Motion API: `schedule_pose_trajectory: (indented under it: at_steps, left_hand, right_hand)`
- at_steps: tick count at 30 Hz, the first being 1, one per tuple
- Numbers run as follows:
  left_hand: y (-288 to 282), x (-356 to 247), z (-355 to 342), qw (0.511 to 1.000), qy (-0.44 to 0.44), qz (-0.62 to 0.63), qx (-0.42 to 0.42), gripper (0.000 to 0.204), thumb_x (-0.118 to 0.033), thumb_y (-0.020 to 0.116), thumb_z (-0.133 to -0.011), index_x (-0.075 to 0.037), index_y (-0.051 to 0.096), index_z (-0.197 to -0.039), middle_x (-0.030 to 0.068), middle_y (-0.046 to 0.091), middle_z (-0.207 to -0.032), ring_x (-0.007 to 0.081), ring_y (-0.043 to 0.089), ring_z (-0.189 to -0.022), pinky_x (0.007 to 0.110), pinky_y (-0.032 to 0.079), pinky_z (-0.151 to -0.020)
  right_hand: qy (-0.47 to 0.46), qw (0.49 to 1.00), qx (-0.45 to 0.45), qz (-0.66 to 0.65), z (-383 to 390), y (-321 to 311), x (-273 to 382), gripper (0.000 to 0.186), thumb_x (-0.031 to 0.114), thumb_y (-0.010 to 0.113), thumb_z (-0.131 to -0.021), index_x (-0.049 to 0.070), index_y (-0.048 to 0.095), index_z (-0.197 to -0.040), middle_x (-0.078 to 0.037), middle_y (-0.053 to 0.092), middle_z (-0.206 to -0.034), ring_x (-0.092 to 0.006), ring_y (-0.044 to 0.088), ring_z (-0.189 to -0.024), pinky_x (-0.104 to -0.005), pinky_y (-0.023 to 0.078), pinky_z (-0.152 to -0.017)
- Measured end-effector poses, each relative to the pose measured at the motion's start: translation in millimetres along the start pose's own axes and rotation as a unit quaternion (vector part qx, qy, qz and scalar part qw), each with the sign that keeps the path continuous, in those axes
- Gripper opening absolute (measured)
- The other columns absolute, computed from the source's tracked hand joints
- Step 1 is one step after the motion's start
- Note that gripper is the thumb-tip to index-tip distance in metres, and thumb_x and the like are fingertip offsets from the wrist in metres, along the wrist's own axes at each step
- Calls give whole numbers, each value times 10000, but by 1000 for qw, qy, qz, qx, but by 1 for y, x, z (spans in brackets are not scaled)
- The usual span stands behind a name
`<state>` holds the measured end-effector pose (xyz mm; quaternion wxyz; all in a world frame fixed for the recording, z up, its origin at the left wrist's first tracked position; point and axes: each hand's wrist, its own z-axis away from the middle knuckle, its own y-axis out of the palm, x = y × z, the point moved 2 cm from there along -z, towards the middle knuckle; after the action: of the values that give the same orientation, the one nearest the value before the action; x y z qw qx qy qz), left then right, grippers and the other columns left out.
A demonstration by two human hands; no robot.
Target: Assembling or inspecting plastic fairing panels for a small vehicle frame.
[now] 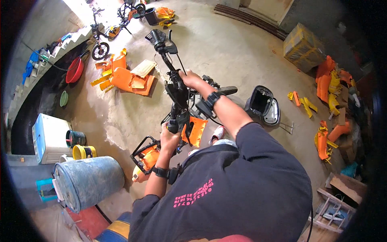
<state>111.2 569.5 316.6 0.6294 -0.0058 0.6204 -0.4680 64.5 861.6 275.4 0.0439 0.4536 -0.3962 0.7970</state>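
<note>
A stripped motorbike stands before me, its black handlebar [164, 60] turned so that one end points away and the other toward me. My left hand [170, 138] is wrapped round the near handlebar grip [173, 126]. Beside the middle of the bar, my right hand [192, 80] is closed where a black cable [180, 62] runs down; what its fingers hold is hidden. The far end carries a brake lever [171, 38]. Below the bar, an orange panel [197, 131] and the rear wheel [227, 90] show. Black wrist straps circle both my forearms.
Orange body panels [128, 80] lie on the floor ahead. An open black case [260, 101] sits at right, with more orange and yellow parts [322, 139] beyond. A blue barrel [90, 181] and a white cooler [54, 139] stand at left. A taped carton [303, 46] is far right.
</note>
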Motion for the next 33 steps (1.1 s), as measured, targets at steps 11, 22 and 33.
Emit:
schedule_pose_trajectory:
  at_steps: [11, 22, 33]
  left_hand:
    - [110, -73, -26, 972, -27, 229, 35, 520, -171, 651, -810, 9, 411, -1236, 158, 625, -993, 219, 627, -889, 343, 504, -760]
    - [186, -135, -43, 785, -69, 533, 310, 460, -190, 581, -868, 11, 421, -1250, 149, 619, -1023, 208, 615, -928, 352, 501, -778]
    - [200, -84, -40, 849, 256, 207, 413, 497, -217, 533, -950, 40, 385, -1348, 242, 551, -1257, 314, 515, -1195, 386, 400, -1011]
  right_hand:
    - [20, 997, -73, 30, 225, -34, -26, 937, 642, 480, -872, -32, 193, -1457, -356, 240, -1447, -460, 288, -1347, -483, 240, -1119]
    - [-159, 971, -144, 102, 235, -109, -39, 1005, 759, 370, -831, -49, 296, -1423, -309, 339, -1409, -455, 351, -1306, -475, 297, -1088]
    - [95, 969, -104, 205, 211, -134, -30, 1013, 396, 708, -768, -48, 115, -1459, -348, 613, -1015, -452, 630, -932, -465, 511, -832]
